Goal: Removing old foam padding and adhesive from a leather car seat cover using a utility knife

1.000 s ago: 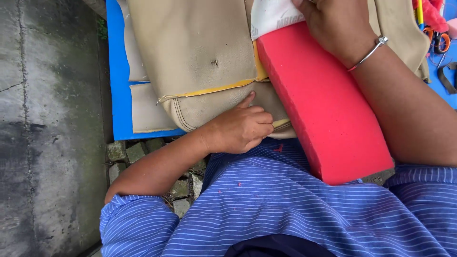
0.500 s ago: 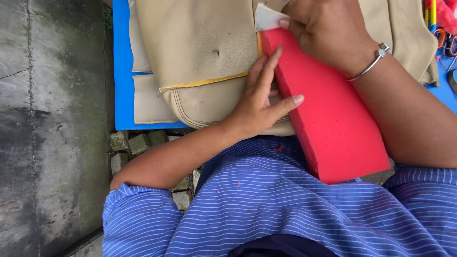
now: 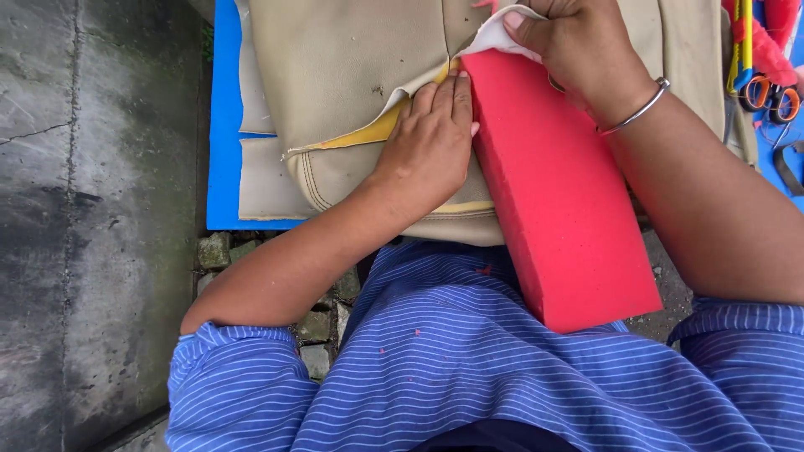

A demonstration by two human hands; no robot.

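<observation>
A long red foam block [image 3: 561, 192] lies slanted from my lap up onto a beige seat cover [image 3: 352, 67] with yellow lining at its seam. My left hand [image 3: 427, 146] lies flat on the cover right beside the block's left edge, fingers together and pointing up along the opening. My right hand [image 3: 578, 46], with a metal bangle on the wrist, pinches the cover's white inner edge [image 3: 494, 33] at the top end of the block and holds it over the foam.
The cover rests on a blue board [image 3: 224, 125]. Rough concrete [image 3: 92, 209] is on the left, with small stones [image 3: 251, 251] below the board. Orange-handled scissors [image 3: 766, 92] and coloured tools lie at the top right. My blue striped shirt [image 3: 469, 368] fills the bottom.
My left hand has moved up from the cover's lower edge to the seam beside the foam. The white edge held by my right hand now sits over the block's top end.
</observation>
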